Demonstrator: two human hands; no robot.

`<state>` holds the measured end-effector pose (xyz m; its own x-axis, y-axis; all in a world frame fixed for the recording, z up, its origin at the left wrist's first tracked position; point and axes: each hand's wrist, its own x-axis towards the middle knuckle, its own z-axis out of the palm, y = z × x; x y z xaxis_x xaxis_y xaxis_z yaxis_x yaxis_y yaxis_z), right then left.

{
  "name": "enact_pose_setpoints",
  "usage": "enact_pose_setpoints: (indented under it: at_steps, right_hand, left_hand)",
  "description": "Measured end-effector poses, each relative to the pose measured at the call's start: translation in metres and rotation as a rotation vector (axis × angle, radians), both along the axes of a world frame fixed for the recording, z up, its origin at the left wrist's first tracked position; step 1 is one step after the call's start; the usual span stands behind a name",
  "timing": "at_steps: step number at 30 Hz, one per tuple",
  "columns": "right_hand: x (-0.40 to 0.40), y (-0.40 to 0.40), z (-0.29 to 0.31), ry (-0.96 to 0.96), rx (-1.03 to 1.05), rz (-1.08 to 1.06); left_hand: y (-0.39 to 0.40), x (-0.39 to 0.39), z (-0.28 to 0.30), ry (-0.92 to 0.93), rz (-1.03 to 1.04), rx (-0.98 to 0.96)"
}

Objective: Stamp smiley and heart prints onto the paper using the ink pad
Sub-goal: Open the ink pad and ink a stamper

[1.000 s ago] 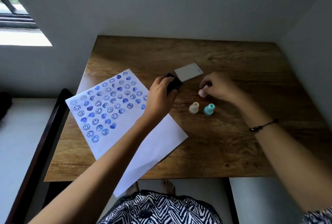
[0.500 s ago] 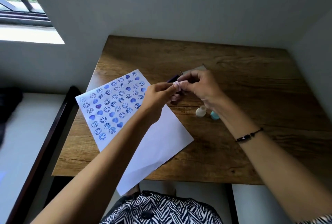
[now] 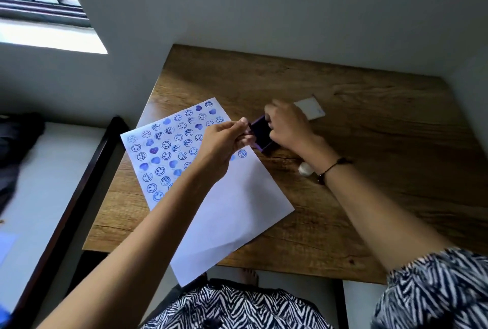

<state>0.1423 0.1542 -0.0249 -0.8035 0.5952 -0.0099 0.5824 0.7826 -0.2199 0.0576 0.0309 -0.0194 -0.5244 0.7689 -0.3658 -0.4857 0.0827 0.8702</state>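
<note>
resting tilted near the middle of the wooden table [image 3: 369,144], just off the paper's right edge, one ink pad [image 3: 260,133] shows a dark purple face in an open case. one right hand [image 3: 287,128] curls over its far side, fingers bent around the case and holding it. one left hand [image 3: 224,141] has its fingertips pinched together at the pad's left edge; a pale pink tip shows there, but what it grips is too blurred to name. one white paper [image 3: 237,210] lies slanted across the table's left front corner, its near corner hanging past the front edge. its far half carries blue and purple prints in slanted rows: smiley faces in rings, far outnumbering the solid hearts; several prints are hidden under the left hand and forearm, so no exact count is possible. the near half of the sheet is blank. one white lid [image 3: 310,108] lies flat behind the right hand. one small pale stamp [image 3: 305,169] stands partly hidden beside the right wrist, which wears one dark bracelet [image 3: 330,170]. zebra-patterned clothing [image 3: 237,307] fills the lower edge of the view.
</note>
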Motion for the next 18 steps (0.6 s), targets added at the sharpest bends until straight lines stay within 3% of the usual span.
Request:
enact_pose_setpoints:
  at_steps: [4, 10, 18]
  right_hand:
    - [-0.004, 0.019, 0.017, -0.024, -0.088, -0.026]
    - [-0.002, 0.006, 0.002, -0.025, -0.041, -0.014]
    - [-0.007, -0.004, 0.002, -0.062, -0.003, -0.052]
  left_hand:
    - [-0.007, -0.009, 0.002, 0.04, 0.012, 0.013]
    - [-0.018, -0.013, 0.0, 0.033, 0.034, -0.002]
    - [-0.046, -0.026, -0.003, 0.162, 0.055, -0.032]
